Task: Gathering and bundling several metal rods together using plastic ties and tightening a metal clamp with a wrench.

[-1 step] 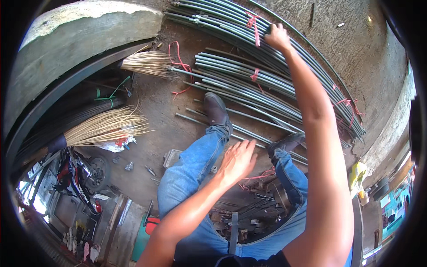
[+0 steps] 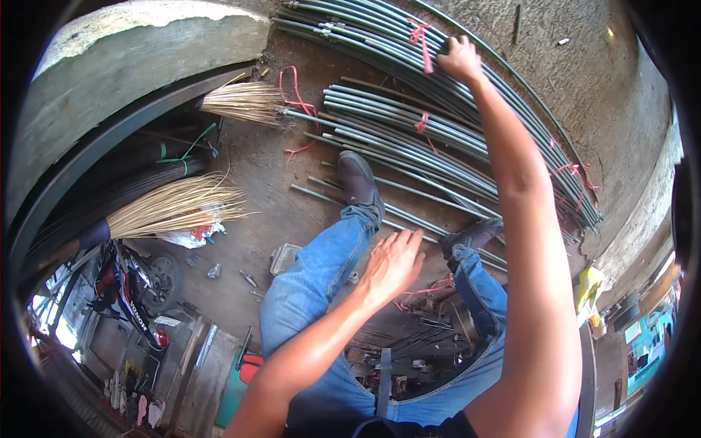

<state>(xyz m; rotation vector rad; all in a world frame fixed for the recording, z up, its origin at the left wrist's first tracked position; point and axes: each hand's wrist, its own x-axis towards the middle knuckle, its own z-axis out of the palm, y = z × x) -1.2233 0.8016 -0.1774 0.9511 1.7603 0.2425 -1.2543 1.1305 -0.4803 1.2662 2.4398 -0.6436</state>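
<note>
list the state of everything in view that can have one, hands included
right hand: fingers bent, on the upper rod bundle; tightness of grip unclear
left hand: open, nothing visible in it
upper rod bundle: tied with pink string
lower rod bundle: also tied with pink string
long straw bundle: ends fanned out
left boot: on the floor

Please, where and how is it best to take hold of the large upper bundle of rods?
Probably beside the upper pink tie, near the right hand, coming from above with fingers across the rods. The large bundle is long and lies low, and the tie seems to gather it there.
</note>
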